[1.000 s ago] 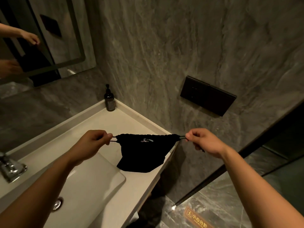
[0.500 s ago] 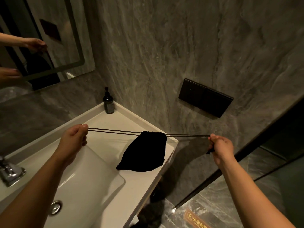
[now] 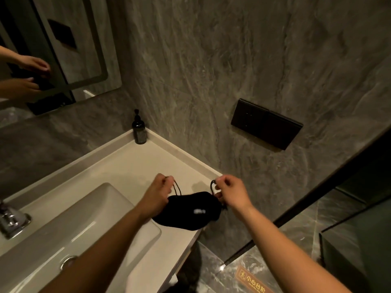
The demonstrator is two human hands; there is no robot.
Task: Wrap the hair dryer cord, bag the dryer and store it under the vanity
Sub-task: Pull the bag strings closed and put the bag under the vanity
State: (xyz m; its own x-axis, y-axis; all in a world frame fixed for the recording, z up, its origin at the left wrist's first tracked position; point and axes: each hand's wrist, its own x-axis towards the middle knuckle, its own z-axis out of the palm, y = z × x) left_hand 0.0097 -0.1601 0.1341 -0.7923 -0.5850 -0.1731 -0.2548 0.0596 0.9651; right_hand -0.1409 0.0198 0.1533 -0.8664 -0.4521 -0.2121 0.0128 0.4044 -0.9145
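A black drawstring bag point(image 3: 190, 210) lies on the white vanity top point(image 3: 127, 166) near its right front corner, its mouth drawn closed. A small white logo shows on the fabric. The hair dryer is not visible; the bag hides whatever is inside. My left hand point(image 3: 157, 194) pinches the left loop of the black drawstring just above the bag's left end. My right hand point(image 3: 230, 192) pinches the right loop of the drawstring at the bag's right end. Both hands sit close to the bag, with the strings slack.
A sink basin point(image 3: 80, 225) lies left of the bag, with a chrome tap point(image 3: 10, 218) at the far left. A dark pump bottle point(image 3: 139, 131) stands in the back corner. A black wall panel point(image 3: 266, 123) is on the right wall. A mirror point(image 3: 42, 49) hangs upper left.
The drawstrings were pulled wide apart and taut half a second ago. Both hands have since come back in towards the bag, and the strings hang as short slack loops.
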